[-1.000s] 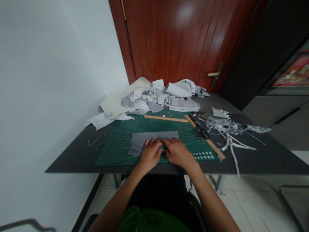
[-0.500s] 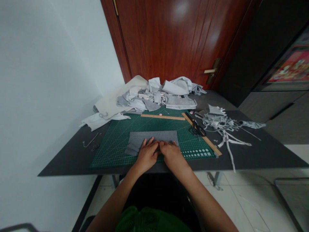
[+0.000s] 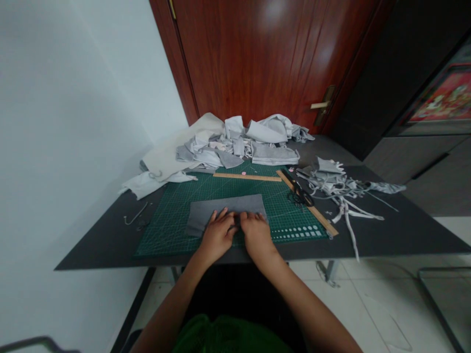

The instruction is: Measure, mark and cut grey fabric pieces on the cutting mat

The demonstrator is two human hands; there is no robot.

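Observation:
A rectangular piece of grey fabric (image 3: 226, 203) lies slightly askew on the green cutting mat (image 3: 169, 235), close to the table's front edge. My left hand (image 3: 219, 235) is on its near edge, the index finger and thumb pinching the cloth while the other fingertips rest on top. Right beside it, my right hand (image 3: 256, 234) has its fingers curled over the same edge, gripping the fabric. The two hands nearly meet at the middle of that edge. Both palms and the gripped bit of cloth are hidden from above.
Black-handled scissors (image 3: 302, 193) lie across a wooden ruler (image 3: 320, 218) on the right. Another wooden ruler (image 3: 246, 177) crosses the mat's back. Grey and white cloth (image 3: 206, 147) is heaped at the back, and cords and scraps (image 3: 331, 179) are piled at the right.
The grey fabric has shifted slightly left and turned a little, its right end swinging away from me. Both hands have moved left with it, and my right fingers are more curled.

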